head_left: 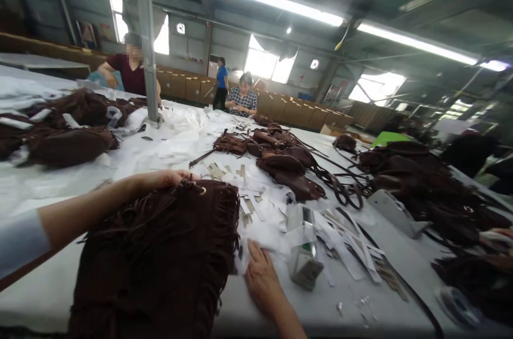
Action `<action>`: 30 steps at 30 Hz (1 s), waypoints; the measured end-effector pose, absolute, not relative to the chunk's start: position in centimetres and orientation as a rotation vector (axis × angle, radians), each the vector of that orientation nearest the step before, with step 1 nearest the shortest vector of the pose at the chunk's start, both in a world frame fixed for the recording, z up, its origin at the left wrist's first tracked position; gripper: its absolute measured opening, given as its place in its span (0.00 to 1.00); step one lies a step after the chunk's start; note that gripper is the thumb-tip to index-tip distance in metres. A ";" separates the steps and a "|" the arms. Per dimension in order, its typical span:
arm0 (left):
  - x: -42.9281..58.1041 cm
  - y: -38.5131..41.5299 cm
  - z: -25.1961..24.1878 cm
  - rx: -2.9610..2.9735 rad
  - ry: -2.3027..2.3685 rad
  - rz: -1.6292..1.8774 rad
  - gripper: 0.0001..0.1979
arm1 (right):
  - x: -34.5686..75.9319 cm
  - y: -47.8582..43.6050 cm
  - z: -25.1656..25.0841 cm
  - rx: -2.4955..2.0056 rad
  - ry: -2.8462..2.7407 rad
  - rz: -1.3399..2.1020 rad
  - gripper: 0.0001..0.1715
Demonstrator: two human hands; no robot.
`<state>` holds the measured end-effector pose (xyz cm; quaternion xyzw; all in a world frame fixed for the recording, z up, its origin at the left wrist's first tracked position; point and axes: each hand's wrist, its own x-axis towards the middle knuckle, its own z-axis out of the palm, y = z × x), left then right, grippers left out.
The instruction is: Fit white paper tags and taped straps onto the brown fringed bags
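Note:
A dark brown fringed suede bag lies flat on the white table in front of me. My left hand rests at the bag's far top edge, fingers curled on the rim by a small metal ring. My right hand lies flat and open on the table at the bag's right edge, fingers touching thin clear plastic.
Paper tags and cardboard scraps litter the table. A small box stands right of my hand. Heaps of brown bags and straps fill the middle, left and right. Three people work at the far side by a metal post.

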<state>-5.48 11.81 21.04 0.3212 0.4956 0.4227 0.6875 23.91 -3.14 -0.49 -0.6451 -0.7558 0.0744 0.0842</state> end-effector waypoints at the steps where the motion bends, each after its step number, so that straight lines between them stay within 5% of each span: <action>1: -5.5 11.3 21.0 0.764 1.083 0.807 0.09 | 24.4 -2.1 -0.4 -1.960 -2.225 0.217 0.24; 5: -6.1 9.9 22.2 1.010 0.905 0.308 0.06 | 25.5 1.8 1.1 -2.091 -2.063 0.175 0.17; 12: -5.9 7.9 24.7 1.180 0.712 0.250 0.11 | 24.4 -2.0 3.5 -2.030 -1.768 0.141 0.22; 15: -4.9 8.1 25.3 1.184 0.694 0.307 0.12 | 22.8 -5.3 2.8 -1.847 -1.333 0.608 0.20; 19: -3.6 8.7 26.0 1.202 0.649 0.362 0.11 | 19.8 -6.5 2.7 -1.362 -0.852 1.277 0.38; 24: -3.0 10.0 25.7 1.239 0.679 0.350 0.09 | 18.6 -5.1 6.7 -1.025 -0.661 1.443 0.46; 30: -2.5 12.3 20.4 1.383 0.710 0.002 0.13 | 20.8 -2.2 9.1 -1.021 -0.483 1.301 0.26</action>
